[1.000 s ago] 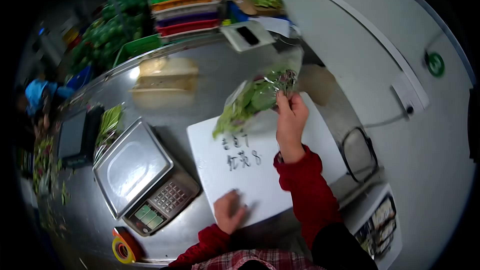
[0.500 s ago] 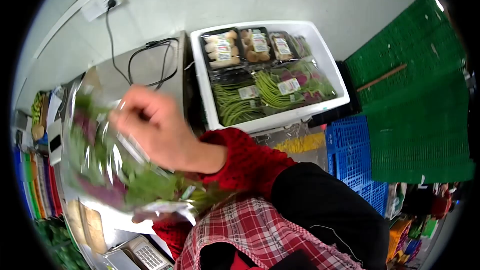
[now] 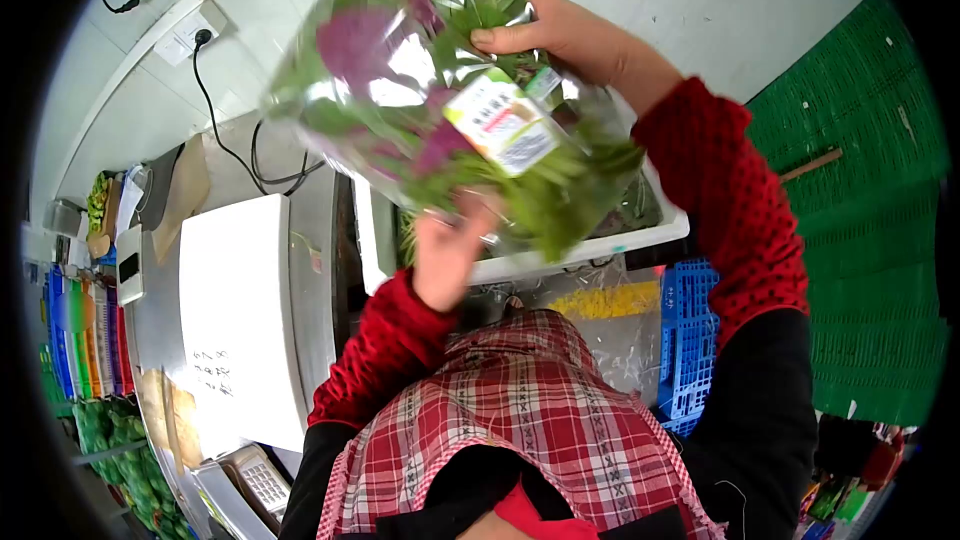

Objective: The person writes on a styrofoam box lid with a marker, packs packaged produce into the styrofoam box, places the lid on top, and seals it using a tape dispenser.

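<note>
A clear bag of leafy greens [image 3: 440,155] with green and purple leaves is tilted up in front of me, a printed white label [image 3: 505,120] on its face. My right hand [image 3: 560,40] grips the bag's far right edge, thumb on the front and fingers behind. At the near edge, my left hand [image 3: 450,250] touches or almost touches the plastic, its fingers smeared by motion. Below the bag stands a white foam box [image 3: 640,235], its contents mostly hidden.
On the metal table at left lies a white foam lid [image 3: 240,310] with handwriting. Near it are a scale with a keypad [image 3: 262,480] and a phone-like white device [image 3: 130,265]. A black cable [image 3: 215,120] hangs from the wall socket. Blue crates [image 3: 688,340] and green netting [image 3: 860,270] are at right.
The bag has moved from the left table up and right, over the foam box, its label now showing. My right hand has shifted to its far edge; my left hand has come into view. The lid is uncovered.
</note>
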The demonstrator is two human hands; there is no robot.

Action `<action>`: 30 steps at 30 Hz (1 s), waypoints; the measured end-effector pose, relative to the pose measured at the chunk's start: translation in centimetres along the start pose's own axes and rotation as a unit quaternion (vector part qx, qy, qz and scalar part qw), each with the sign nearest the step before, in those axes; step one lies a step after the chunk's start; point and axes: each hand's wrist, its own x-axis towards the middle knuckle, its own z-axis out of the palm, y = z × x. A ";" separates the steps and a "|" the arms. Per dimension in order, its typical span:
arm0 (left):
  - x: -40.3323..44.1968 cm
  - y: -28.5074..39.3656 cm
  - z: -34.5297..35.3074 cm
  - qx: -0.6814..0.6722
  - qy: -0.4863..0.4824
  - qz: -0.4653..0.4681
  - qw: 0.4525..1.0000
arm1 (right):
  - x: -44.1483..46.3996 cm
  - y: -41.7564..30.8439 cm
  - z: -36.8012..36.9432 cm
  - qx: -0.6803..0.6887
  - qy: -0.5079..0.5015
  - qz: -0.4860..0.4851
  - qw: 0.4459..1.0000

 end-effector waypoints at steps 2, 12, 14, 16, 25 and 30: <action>-2.0 -1.8 3.2 0.029 -0.069 -0.126 0.989 | 1.6 1.1 -2.2 -0.048 -0.111 0.057 0.991; -6.3 -5.4 -0.1 0.173 -0.115 -0.198 0.958 | 5.2 22.7 4.3 -0.294 -0.135 0.060 0.944; -3.8 -4.8 -2.0 0.411 -0.005 0.038 0.911 | 1.9 22.3 5.8 -0.385 0.038 -0.079 0.919; -0.7 -5.5 -3.2 0.563 0.050 0.086 0.820 | 0.4 22.1 7.5 -0.466 0.019 -0.087 0.880; 0.6 -9.9 -6.1 0.512 0.089 -0.011 0.854 | 3.5 21.0 5.8 -0.295 0.147 -0.014 0.944; 4.2 -11.4 -9.2 0.423 0.172 -0.030 0.889 | 12.5 23.4 10.0 -0.195 0.261 0.062 0.943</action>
